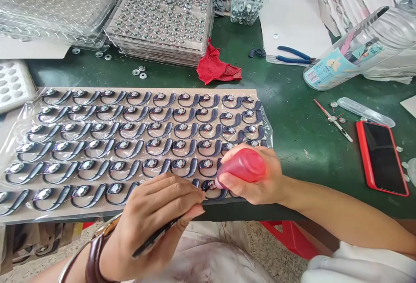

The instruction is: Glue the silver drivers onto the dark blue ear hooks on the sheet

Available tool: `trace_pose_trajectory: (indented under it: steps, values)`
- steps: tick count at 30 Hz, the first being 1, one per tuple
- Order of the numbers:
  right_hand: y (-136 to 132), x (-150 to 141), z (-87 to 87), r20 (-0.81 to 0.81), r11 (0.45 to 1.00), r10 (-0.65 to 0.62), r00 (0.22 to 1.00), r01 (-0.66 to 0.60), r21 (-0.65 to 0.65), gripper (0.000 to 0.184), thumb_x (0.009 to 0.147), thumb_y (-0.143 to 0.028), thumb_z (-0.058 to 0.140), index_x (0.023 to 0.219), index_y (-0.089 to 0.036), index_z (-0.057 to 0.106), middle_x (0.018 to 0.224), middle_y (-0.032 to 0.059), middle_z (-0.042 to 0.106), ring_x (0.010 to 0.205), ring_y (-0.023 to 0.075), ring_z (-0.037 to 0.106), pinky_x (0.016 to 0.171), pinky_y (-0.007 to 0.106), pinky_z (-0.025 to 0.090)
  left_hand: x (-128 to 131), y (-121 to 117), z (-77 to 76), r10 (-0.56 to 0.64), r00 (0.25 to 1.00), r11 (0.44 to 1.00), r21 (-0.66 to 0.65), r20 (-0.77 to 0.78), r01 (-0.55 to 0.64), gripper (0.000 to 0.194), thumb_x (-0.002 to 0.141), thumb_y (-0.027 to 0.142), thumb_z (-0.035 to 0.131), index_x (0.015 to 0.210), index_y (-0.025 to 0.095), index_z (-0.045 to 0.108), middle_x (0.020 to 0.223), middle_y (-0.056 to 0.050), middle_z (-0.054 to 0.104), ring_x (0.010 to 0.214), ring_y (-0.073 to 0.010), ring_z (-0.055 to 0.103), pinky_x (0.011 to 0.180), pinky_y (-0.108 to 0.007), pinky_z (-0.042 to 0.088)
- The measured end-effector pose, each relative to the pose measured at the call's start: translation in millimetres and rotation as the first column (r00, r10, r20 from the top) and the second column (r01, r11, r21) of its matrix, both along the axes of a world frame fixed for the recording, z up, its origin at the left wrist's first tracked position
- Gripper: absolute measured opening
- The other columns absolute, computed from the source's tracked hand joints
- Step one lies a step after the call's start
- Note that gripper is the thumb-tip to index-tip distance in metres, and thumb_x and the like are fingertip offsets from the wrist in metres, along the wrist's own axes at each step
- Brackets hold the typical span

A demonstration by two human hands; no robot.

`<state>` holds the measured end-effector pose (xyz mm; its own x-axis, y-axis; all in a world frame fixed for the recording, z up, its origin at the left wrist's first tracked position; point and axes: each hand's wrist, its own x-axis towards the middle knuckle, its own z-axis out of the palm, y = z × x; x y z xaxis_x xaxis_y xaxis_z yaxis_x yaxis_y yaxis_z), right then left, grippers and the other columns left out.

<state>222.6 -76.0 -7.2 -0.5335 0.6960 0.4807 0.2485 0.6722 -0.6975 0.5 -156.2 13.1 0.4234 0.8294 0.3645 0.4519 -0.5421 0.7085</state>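
Note:
My left hand (159, 207) is closed round a slim black tool (156, 239) that looks like tweezers. Its tip reaches the round silver centre of a dark ear-hook earphone part (214, 190) in the front row. In my right hand (268, 183) is a red squeeze bottle (245, 164), tilted with its nozzle down at the same part; whether the nozzle touches it I cannot tell. Rows of similar hook-shaped parts with round silver speakers, such as one earphone part (115, 187), lie on a brown board (143, 93) covered with clear film. My hands hide some parts near the right corner.
Behind the board are a stacked clear tray (159, 53) of small speakers, a red cloth (216, 66) and a box of metal washers (247, 1). To the right lie blue-handled pliers (294, 55), a tilted clear jar (331, 70) and a red-cased phone (383, 157).

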Motion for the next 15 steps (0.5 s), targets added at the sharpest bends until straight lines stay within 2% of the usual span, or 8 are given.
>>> trace_pose_trajectory:
  steps: [3, 6, 7, 9, 11, 12, 13, 15]
  values:
    - [-0.4, 2.0, -2.0, 0.044, 0.997, 0.015, 0.999, -0.018, 0.073, 0.016, 0.081, -0.027, 0.074, 0.097, -0.027, 0.07, 0.077, 0.0006, 0.075, 0.067, 0.0184, 0.072, 0.05, 0.027, 0.053, 0.1, 3.3, -0.8, 0.049, 0.998, 0.996, -0.081, 0.029, -0.047, 0.017, 0.089, 0.002, 0.055, 0.096, 0.013, 0.067, 0.089, -0.003, 0.074, 0.08, -0.0116, 0.068, 0.075, -0.025, 0.056]
    - [-0.3, 0.7, 1.2, 0.03, 0.994, 0.041, 0.999, -0.044, 0.102, 0.013, 0.079, -0.028, 0.076, 0.09, -0.027, 0.07, 0.076, -0.0006, 0.075, 0.066, 0.017, 0.072, 0.048, 0.025, 0.052, -0.8, 4.5, -1.4, 0.082, 0.996, 0.991, -0.11, 0.023, -0.079, 0.017, 0.09, 0.005, 0.056, 0.095, 0.015, 0.068, 0.09, -0.002, 0.074, 0.081, -0.0119, 0.07, 0.075, -0.023, 0.055]
    - [-0.2, 0.0, 3.7, -0.005, 0.998, 0.039, 0.999, -0.038, 0.056, 0.012, 0.08, -0.029, 0.076, 0.089, -0.026, 0.069, 0.073, -0.0005, 0.074, 0.062, 0.016, 0.071, 0.048, 0.024, 0.052, -1.4, 4.2, -1.1, 0.09, 0.996, 0.99, -0.107, 0.021, -0.088, 0.016, 0.09, 0.005, 0.056, 0.094, 0.015, 0.068, 0.09, -0.002, 0.074, 0.081, -0.0119, 0.07, 0.075, -0.023, 0.055]
    - [0.9, -0.1, 10.0, -0.13, 0.99, 0.029, 0.991, -0.046, -0.131, 0.014, 0.083, -0.033, 0.075, 0.089, -0.023, 0.068, 0.065, -0.0007, 0.072, 0.053, 0.0141, 0.067, 0.045, 0.024, 0.052, -2.1, 2.5, 0.2, 0.098, 0.995, 0.992, -0.078, 0.021, -0.096, 0.015, 0.09, 0.005, 0.057, 0.094, 0.014, 0.068, 0.089, -0.003, 0.074, 0.082, -0.0118, 0.07, 0.076, -0.023, 0.055]
    - [3.5, 3.1, 16.9, -0.228, 0.93, 0.023, 0.973, -0.104, -0.353, 0.016, 0.085, -0.037, 0.074, 0.087, -0.022, 0.067, 0.057, -0.0018, 0.068, 0.045, 0.0132, 0.062, 0.042, 0.024, 0.052, -0.9, -0.8, 1.5, 0.062, 0.998, 0.998, -0.008, 0.009, -0.062, 0.015, 0.091, 0.005, 0.055, 0.096, 0.011, 0.068, 0.09, -0.004, 0.074, 0.084, -0.0122, 0.069, 0.078, -0.025, 0.055]
    - [5.1, 6.2, 19.9, -0.24, 0.9, 0.019, 0.971, -0.121, -0.419, 0.017, 0.086, -0.037, 0.074, 0.084, -0.023, 0.067, 0.054, -0.0023, 0.066, 0.043, 0.0131, 0.061, 0.041, 0.025, 0.051, 1.1, -2.8, 1.6, 0.027, 0.999, 0.999, 0.038, -0.017, -0.026, 0.015, 0.092, 0.006, 0.056, 0.098, 0.01, 0.068, 0.092, -0.005, 0.074, 0.086, -0.0127, 0.069, 0.079, -0.026, 0.055]
    - [6.8, 10.3, 22.1, -0.225, 0.892, 0.006, 0.974, -0.107, -0.44, 0.017, 0.085, -0.037, 0.075, 0.079, -0.023, 0.066, 0.054, -0.0023, 0.065, 0.042, 0.0133, 0.06, 0.041, 0.025, 0.05, 4.0, -4.9, 1.2, -0.01, 0.998, 0.996, 0.089, -0.06, 0.015, 0.014, 0.093, 0.009, 0.057, 0.101, 0.009, 0.069, 0.094, -0.006, 0.074, 0.089, -0.0136, 0.069, 0.082, -0.027, 0.055]
    - [9.1, 20.3, 23.9, -0.168, 0.939, -0.047, 0.985, -0.014, -0.344, 0.018, 0.081, -0.033, 0.078, 0.074, -0.023, 0.065, 0.059, -0.0005, 0.067, 0.045, 0.0142, 0.061, 0.042, 0.026, 0.051, 12.7, -9.3, -1.8, -0.054, 0.986, 0.978, 0.19, -0.159, 0.084, 0.016, 0.095, 0.014, 0.059, 0.105, 0.008, 0.069, 0.099, -0.006, 0.075, 0.096, -0.0155, 0.07, 0.088, -0.029, 0.055]
